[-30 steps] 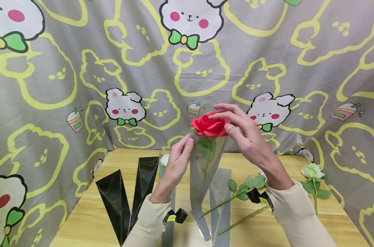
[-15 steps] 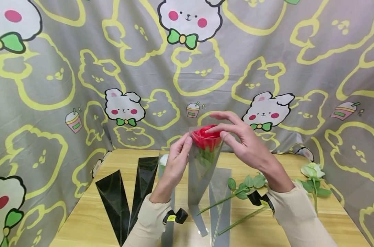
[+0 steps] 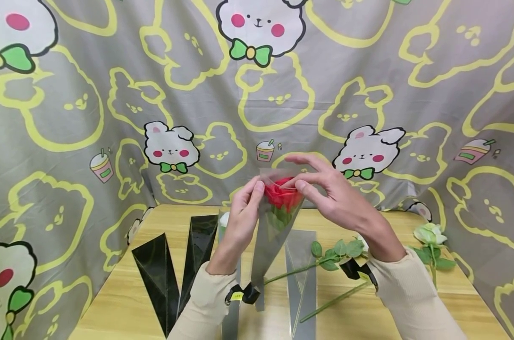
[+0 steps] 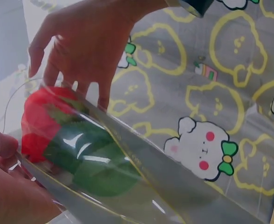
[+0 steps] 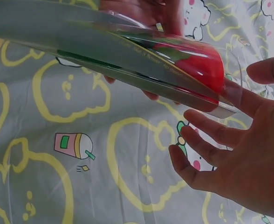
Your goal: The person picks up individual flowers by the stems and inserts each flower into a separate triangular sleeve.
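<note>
A red rose (image 3: 282, 196) sits inside a clear grey-tinted flower sleeve (image 3: 265, 257), its bloom just below the sleeve's mouth. Green leaves (image 4: 97, 161) show through the film in the left wrist view. My left hand (image 3: 243, 210) holds the sleeve's upper left side, thumb in front. At the mouth is my right hand (image 3: 339, 200); its index finger reaches in against the bloom, and the other fingers are spread outside. In the right wrist view, the right hand (image 5: 244, 144) has its thumb apart from the sleeve.
Two black sleeves (image 3: 158, 278) lie on the table (image 3: 112, 302) at left. A grey sleeve (image 3: 303, 283) lies right of centre. A white rose (image 3: 224, 219) shows behind my left hand. Stems with leaves (image 3: 343, 249) and a pale rose (image 3: 429, 234) lie at right. A patterned curtain (image 3: 223, 104) hangs behind.
The rose bloom has gone from above the sleeve's mouth down into it, with my right hand lowering along with it. The sleeve's lower end has swung left.
</note>
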### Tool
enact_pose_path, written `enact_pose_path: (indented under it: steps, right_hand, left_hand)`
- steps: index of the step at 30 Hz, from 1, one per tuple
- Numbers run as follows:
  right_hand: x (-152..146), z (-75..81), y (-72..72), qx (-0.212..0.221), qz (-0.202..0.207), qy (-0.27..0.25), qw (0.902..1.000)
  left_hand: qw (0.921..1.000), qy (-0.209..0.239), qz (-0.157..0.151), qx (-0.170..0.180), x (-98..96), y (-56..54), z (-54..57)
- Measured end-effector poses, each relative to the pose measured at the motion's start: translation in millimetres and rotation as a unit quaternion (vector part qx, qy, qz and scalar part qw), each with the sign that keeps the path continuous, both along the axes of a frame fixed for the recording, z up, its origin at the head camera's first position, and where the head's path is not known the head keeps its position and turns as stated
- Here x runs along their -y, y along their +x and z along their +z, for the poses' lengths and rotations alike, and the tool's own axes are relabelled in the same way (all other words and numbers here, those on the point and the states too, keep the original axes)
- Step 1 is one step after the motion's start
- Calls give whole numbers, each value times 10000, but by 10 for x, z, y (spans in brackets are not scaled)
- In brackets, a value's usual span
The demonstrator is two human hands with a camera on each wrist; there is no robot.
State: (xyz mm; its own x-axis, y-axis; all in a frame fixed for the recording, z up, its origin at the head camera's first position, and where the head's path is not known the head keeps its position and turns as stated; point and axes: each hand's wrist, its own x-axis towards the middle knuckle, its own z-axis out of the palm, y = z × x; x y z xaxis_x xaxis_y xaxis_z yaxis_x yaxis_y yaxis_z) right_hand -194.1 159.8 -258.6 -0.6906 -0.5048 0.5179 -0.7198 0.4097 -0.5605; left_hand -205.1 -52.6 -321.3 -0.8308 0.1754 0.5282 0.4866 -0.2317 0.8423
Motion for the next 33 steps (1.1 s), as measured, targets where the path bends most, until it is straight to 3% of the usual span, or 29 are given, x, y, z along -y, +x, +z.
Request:
enact_pose_path:
  steps: [7, 9, 12, 16, 19, 22, 28, 31, 33]
  right_hand:
    - [-2, 15, 12, -64, -114, 212, 9997]
    - [-7, 7, 19, -85, -69, -45, 9999]
    - [-24, -51, 25, 5, -93, -835, 9965]
    - [-16, -228, -1, 577, -204, -1673, 9840]
    - [67, -371, -20, 1141, -186, -1696, 9787]
    - [185, -456, -39, 1387, -30, -1719, 9753]
    - [303, -440, -100, 1566, 239, -2383, 9582]
    - [297, -432, -129, 1921, 214, -2643, 9449]
    - [295, -478, -170, 2194, 132, -2753, 9359]
  left_hand:
    - [9998, 120, 77, 114, -32, -4, 35]
    - [9997, 163, 130, 151, -23, -8, 52]
    - [9991, 290, 181, 245, 12, -7, 101]
    - [9981, 456, 143, 396, 88, -12, 212]
    - [9978, 507, 139, 398, 141, -36, 332]
    - [9980, 489, 132, 378, 176, -66, 473]
    - [9975, 302, -278, 572, 217, -183, 672]
    - [9921, 387, -611, 1025, 226, -281, 657]
    - [9844, 513, -772, 1496, 231, -361, 579]
